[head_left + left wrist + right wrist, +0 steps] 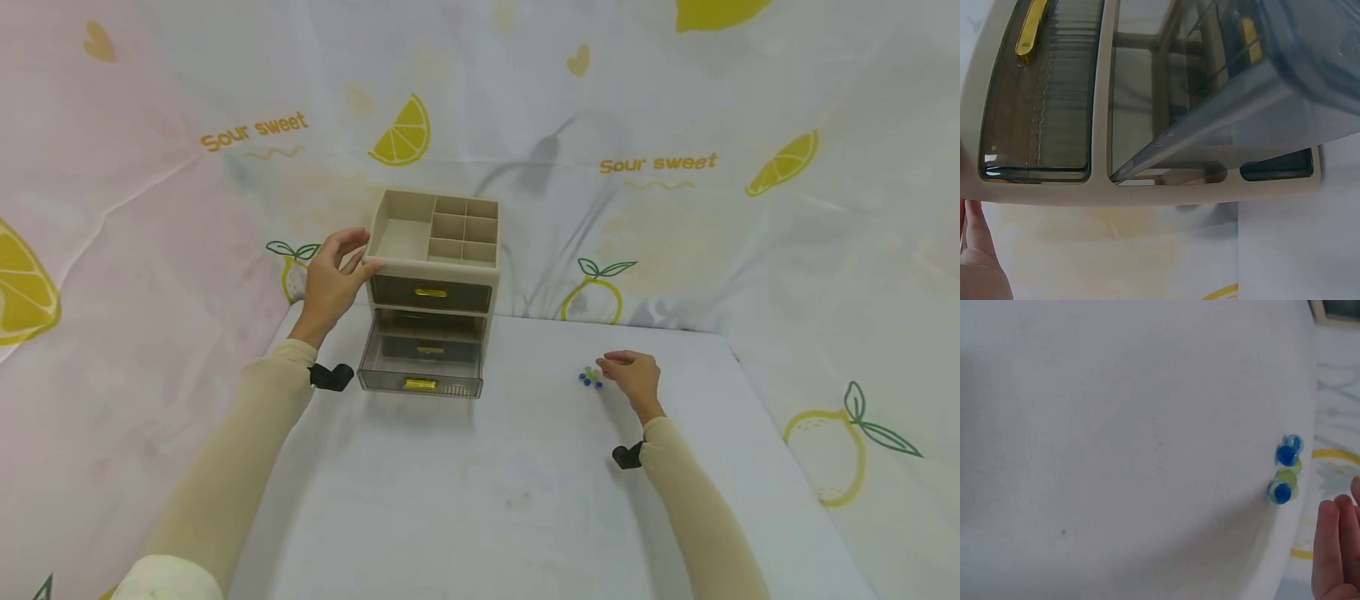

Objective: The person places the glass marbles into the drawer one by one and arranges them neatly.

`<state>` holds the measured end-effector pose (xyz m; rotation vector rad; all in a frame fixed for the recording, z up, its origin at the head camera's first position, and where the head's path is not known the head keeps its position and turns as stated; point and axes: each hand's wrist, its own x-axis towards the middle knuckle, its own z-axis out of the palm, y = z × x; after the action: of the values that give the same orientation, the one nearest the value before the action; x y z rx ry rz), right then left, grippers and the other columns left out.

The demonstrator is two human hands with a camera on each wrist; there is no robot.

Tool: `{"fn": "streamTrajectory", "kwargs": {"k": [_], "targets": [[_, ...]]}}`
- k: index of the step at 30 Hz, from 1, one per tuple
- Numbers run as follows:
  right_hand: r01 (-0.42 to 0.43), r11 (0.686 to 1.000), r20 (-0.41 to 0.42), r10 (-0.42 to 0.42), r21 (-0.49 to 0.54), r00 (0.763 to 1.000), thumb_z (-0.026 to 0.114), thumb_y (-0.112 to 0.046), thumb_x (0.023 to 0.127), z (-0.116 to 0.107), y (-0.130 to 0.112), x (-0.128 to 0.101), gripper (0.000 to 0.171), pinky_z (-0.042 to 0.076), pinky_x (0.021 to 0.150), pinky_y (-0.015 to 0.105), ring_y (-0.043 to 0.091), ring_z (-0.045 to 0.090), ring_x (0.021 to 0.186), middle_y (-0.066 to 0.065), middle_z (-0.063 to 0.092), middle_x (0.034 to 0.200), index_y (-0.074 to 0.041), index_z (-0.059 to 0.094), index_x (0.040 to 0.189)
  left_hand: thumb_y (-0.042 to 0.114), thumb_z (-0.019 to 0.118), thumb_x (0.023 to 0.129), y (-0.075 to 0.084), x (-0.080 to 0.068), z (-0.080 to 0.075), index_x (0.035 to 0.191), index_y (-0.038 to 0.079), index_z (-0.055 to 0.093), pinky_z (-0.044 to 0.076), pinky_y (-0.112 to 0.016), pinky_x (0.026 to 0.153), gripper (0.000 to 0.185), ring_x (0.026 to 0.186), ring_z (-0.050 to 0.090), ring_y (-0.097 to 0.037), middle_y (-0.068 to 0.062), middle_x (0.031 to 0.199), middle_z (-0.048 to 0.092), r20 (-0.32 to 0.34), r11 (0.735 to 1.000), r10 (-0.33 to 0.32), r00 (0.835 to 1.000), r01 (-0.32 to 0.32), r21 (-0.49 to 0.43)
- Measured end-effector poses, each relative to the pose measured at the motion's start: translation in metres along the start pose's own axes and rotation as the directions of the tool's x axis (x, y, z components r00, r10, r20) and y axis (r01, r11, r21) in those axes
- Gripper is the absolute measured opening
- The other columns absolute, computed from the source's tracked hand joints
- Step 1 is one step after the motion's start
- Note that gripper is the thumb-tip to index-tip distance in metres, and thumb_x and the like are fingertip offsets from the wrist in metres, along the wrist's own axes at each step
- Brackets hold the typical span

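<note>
A beige desktop drawer organizer [435,269] stands at the back of the table. Its top drawer [397,292] is closed, while the see-through middle drawer [375,381] is pulled out. My left hand [333,279] touches the organizer's upper left front corner, the thumb at the front edge and the other fingers along the side. In the left wrist view, part of that hand [982,256] lies against the side wall. Several small, glossy, round blue and green pieces [1286,478] lie grouped on the table. My right hand [633,379] hovers just beside them, its fingers extended and holding nothing visible.
Divided compartments [450,227] form the organizer's top. The pulled-out drawer juts toward me over the white table [465,500]. Behind and at the sides hangs a lemon-printed cloth [510,108]. A black wrist camera [330,377] sits on each sleeve.
</note>
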<state>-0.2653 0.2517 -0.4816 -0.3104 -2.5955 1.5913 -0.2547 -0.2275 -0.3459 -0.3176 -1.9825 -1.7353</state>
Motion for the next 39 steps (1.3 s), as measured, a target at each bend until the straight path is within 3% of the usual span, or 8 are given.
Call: {"fn": "streamTrajectory", "kwargs": {"k": [4, 18, 26, 39], "targets": [[-0.035, 0.999, -0.003, 0.035, -0.024, 0.999, 0.079, -0.018, 0.083, 0.001, 0.009, 0.001, 0.035, 0.056, 0.063, 0.012, 0.005, 0.070, 0.068, 0.014, 0.073, 0.097, 0.003, 0.071, 0.109, -0.010, 0.073, 0.081, 0.000, -0.001, 0.000, 0.129, -0.016, 0.048, 0.042, -0.040, 0.110, 0.054, 0.127, 0.047, -0.035, -0.029, 0.131, 0.051, 0.001, 1.000, -0.006, 1.000, 0.006, -0.004], [-0.019, 0.997, -0.021, 0.018, -0.077, 1.000, 0.081, -0.011, 0.079, 0.004, 0.020, 0.006, 0.034, 0.056, 0.059, 0.012, 0.004, 0.067, 0.067, 0.017, 0.073, 0.095, 0.007, 0.071, 0.107, -0.009, 0.073, 0.082, 0.001, -0.002, 0.001, 0.130, -0.015, 0.047, 0.041, -0.039, 0.111, 0.055, 0.128, 0.047, -0.036, -0.029, 0.132, 0.050, 0.014, 1.000, -0.005, 1.000, 0.005, 0.023], [0.008, 0.984, -0.004, -0.009, -0.177, 1.000, 0.078, -0.010, 0.081, 0.007, 0.022, 0.007, 0.031, 0.053, 0.057, 0.009, 0.010, 0.070, 0.073, 0.017, 0.073, 0.097, 0.006, 0.071, 0.106, -0.008, 0.073, 0.082, 0.002, -0.002, 0.000, 0.131, -0.015, 0.047, 0.041, -0.038, 0.111, 0.055, 0.128, 0.047, -0.036, -0.028, 0.132, 0.050, 0.017, 1.000, -0.005, 1.000, 0.005, 0.017], [0.066, 0.973, 0.019, -0.063, -0.221, 0.998, 0.076, -0.010, 0.082, 0.013, 0.020, 0.011, 0.030, 0.052, 0.059, 0.010, 0.022, 0.072, 0.085, 0.015, 0.073, 0.098, 0.004, 0.071, 0.108, -0.010, 0.072, 0.082, 0.005, -0.001, -0.001, 0.130, -0.016, 0.047, 0.041, -0.041, 0.110, 0.055, 0.127, 0.047, -0.039, -0.030, 0.132, 0.050, 0.016, 1.000, 0.007, 1.000, -0.008, 0.027]]}}
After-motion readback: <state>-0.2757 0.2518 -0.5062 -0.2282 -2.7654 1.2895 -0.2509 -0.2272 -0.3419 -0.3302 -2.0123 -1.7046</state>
